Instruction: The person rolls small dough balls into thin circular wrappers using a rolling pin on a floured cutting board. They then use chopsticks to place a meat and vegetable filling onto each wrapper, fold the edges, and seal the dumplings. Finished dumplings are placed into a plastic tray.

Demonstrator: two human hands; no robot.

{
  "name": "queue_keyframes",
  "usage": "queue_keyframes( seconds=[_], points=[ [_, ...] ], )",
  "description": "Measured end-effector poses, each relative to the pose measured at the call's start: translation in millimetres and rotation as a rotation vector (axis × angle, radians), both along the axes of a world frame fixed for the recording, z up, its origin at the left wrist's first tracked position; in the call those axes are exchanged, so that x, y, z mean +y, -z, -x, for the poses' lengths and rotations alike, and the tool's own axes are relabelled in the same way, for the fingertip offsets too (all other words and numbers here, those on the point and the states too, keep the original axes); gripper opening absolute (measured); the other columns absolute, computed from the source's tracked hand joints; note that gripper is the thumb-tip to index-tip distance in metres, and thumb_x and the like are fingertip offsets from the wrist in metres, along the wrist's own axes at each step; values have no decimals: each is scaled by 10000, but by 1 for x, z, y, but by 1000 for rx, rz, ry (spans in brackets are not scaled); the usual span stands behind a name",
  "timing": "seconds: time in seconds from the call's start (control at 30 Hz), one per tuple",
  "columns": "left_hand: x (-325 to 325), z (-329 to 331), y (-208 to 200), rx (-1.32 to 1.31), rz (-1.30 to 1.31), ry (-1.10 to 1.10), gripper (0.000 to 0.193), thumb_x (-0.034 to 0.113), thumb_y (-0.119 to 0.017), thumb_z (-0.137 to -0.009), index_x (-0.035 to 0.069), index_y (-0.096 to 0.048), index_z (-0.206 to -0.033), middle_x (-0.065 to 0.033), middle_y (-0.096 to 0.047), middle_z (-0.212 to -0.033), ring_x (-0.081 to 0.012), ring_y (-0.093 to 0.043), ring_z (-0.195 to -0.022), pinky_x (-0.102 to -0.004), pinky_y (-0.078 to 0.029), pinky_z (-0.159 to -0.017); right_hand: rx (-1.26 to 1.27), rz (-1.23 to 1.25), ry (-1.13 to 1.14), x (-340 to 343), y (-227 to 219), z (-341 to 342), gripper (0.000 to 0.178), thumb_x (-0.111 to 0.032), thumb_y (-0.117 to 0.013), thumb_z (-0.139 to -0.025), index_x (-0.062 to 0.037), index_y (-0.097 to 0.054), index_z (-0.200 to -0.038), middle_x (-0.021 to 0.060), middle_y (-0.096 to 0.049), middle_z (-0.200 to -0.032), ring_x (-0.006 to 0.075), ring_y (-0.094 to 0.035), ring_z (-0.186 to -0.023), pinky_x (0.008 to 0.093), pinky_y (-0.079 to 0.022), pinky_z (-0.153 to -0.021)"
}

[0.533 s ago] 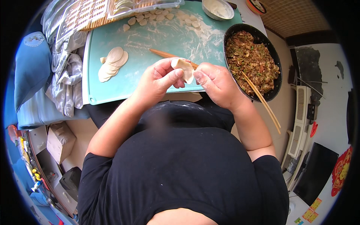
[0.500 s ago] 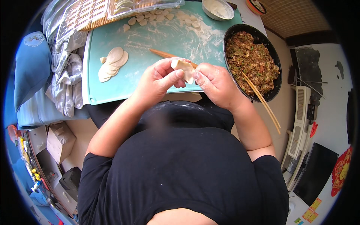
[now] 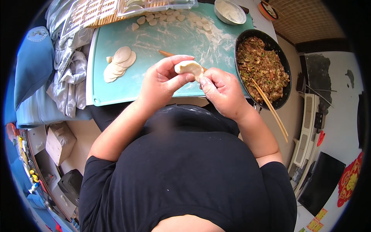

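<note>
Between my two hands is a pale dumpling [image 3: 189, 68], folded into a half-moon, above the near edge of the teal board [image 3: 143, 77]. My left hand [image 3: 164, 79] holds its left side between thumb and fingers. At its right end, the thumb and forefinger of my right hand [image 3: 222, 89] pinch the dough edge. Behind my hands lies a wooden rolling pin [image 3: 165, 53], mostly hidden by them. To the left is an overlapping pile of round dumpling wrappers [image 3: 119, 65].
A black pan of minced filling [image 3: 262, 65] stands at the right, with chopsticks [image 3: 270, 110] leaning in it. Small dough pieces [image 3: 162, 17] and loose flour lie along the board's far side. A bowl of flour [image 3: 230, 12] and a clear tray with dumplings [image 3: 135, 7] are at the back.
The dough has gone from an open, cupped wrapper edge to a more closed half-moon. My right fingers remain pinched at its right end. The whole view has shifted slightly.
</note>
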State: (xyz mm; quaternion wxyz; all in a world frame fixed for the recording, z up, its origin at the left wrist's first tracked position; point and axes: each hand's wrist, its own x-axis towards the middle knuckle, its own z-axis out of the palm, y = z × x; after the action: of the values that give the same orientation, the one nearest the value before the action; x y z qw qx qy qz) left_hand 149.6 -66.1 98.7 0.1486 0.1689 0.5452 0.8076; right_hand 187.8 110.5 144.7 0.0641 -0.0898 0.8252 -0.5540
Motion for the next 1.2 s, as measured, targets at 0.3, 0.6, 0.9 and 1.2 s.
queue_keyframes(
  seconds=[0.3,0.6,0.9,1.2],
  points=[
    [-11,22,-6,896,448,-321,425,129,-764,-602,84,-626,-1002,-93,-615,-1093,-296,-570,-996,-376,-448,-850,-349,651,-150,-3,4,22,449,-200,-606,-869,-4,-435,-1235,96,-590,-1075,181,-601,-929,280,-493,-720],
    [-41,21,9,558,552,-298,452,166,-744,-696,63,-585,-1106,-108,-543,-1205,-270,-525,-1089,-361,-425,-906,-716,575,-165,-2,6,77,400,-93,-650,-805,17,-485,-1152,114,-622,-1029,193,-637,-829,267,-504,-646],
    [-75,14,46,274,484,-313,286,78,-659,-777,24,-598,-1051,-111,-578,-1126,-238,-549,-1034,-320,-443,-852,71,59,64,1,-25,239,304,-40,-604,-751,1,-546,-1046,56,-625,-898,135,-603,-789,266,-473,-688],
    [-102,19,50,154,441,-379,246,58,-634,-788,-25,-595,-1017,-138,-579,-1081,-265,-548,-1008,-323,-436,-856,427,-666,142,-10,-6,359,282,-162,-620,-680,-80,-642,-949,120,-588,-969,259,-581,-891,354,-465,-789]
  ],
)
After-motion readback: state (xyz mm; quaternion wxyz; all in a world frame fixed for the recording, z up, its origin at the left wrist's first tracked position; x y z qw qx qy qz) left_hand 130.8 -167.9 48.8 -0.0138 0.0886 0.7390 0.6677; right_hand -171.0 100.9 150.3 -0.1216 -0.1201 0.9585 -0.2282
